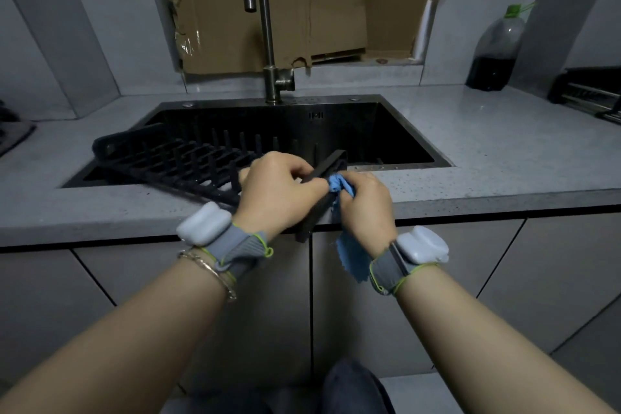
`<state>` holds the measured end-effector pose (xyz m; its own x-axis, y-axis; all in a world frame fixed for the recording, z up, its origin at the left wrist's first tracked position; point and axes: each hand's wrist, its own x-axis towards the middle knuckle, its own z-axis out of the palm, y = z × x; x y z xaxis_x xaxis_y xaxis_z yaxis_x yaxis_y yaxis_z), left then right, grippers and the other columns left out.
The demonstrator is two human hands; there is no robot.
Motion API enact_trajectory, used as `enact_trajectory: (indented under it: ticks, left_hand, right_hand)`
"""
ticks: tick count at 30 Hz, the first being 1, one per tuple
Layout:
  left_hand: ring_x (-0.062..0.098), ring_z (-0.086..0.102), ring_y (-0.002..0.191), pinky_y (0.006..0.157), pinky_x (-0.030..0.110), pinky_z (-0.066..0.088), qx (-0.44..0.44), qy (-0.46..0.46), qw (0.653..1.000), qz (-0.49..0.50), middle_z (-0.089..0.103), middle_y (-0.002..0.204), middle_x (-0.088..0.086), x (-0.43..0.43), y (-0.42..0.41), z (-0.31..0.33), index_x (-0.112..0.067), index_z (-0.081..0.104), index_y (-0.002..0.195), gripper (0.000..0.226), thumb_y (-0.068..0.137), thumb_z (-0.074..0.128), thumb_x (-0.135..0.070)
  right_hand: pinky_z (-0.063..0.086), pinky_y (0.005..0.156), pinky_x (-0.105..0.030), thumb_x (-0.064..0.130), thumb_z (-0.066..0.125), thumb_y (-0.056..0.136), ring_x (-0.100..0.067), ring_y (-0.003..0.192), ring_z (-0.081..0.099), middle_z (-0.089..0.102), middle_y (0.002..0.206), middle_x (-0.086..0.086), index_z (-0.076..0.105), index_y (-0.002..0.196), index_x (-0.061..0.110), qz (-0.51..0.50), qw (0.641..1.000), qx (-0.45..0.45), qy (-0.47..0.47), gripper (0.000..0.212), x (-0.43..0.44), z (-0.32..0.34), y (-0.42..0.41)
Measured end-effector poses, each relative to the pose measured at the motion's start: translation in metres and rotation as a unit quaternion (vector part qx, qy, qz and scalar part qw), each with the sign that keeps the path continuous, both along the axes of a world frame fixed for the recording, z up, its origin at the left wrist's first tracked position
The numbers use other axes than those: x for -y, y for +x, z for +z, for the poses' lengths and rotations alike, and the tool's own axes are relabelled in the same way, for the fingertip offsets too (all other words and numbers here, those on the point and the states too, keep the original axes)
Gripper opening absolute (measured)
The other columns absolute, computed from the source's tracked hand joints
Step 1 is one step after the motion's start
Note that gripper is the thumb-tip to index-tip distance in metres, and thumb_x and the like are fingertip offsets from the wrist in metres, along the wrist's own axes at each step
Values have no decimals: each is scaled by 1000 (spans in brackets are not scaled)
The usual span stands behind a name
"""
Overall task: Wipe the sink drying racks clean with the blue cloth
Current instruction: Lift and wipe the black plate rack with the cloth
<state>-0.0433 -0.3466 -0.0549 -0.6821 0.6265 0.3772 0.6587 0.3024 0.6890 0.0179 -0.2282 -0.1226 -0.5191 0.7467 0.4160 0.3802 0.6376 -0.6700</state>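
Leaning black pegged rack [174,158] | blue cloth [351,259] crumpled, tail hanging

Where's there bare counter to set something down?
The counter right of the sink, in front of the bottle, is the widest bare patch. A narrower one lies left of the sink. Crowded: the sink's left half, under the drying rack, and the front edge, where the left hand and right hand work on a black bar.

Ahead of you, a tall metal faucet [265,27] rises before taped cardboard [336,0]. At your far right, a plastic bottle [497,47] of dark liquid stands on the grey surface [504,144].
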Motion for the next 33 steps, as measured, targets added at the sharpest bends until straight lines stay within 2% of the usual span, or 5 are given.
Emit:
enact_trajectory:
  ticks: [9, 17, 23, 30, 33]
  left_hand:
    - [22, 55, 82, 89, 49, 43, -67, -9, 997, -40, 54, 65, -15, 23, -34, -27, -25, 67, 71, 44, 62, 38, -56]
    - [24, 52, 92, 92, 52, 39, -81, -39, 992, -88, 61, 75, -1, 34, -45, -35, -17, 69, 72, 51, 69, 36, -55]
    - [22, 55, 84, 81, 40, 44, -68, -21, 994, -85, 59, 76, -2, 36, -53, -41, -6, 72, 78, 60, 69, 38, -54]
    - [1, 48, 68, 65, 20, 32, -49, -24, 993, -108, 57, 93, -4, 41, -52, -44, -6, 74, 89, 20, 89, 61, -22]
    - [7, 52, 75, 69, 20, 31, -56, -28, 994, -88, 54, 101, -7, 39, -50, -45, -6, 74, 95, 38, 83, 56, -37]
  right_hand:
    - [45, 74, -38, 17, 46, 84, -35, 90, 54, 51, 98, -13, 64, 106, 13, 213, 972, 68, 76, 28, 59, -7, 3]
    - [35, 63, -32, 18, 42, 94, -38, 89, 57, 49, 112, -11, 53, 126, 25, -12, 974, 160, 159, 35, 22, 6, -13]
    - [39, 67, -37, 26, 44, 92, -37, 91, 56, 45, 114, -9, 51, 122, 19, 168, 946, 190, 202, 31, 76, -2, 0]
    - [42, 70, -37, 23, 43, 94, -39, 96, 57, 50, 112, -12, 57, 121, 23, 1, 972, 181, 147, 30, 22, 10, -11]
    - [41, 68, -37, 23, 44, 92, -37, 94, 56, 51, 112, -11, 56, 120, 20, 45, 976, 156, 144, 31, 46, -2, -9]
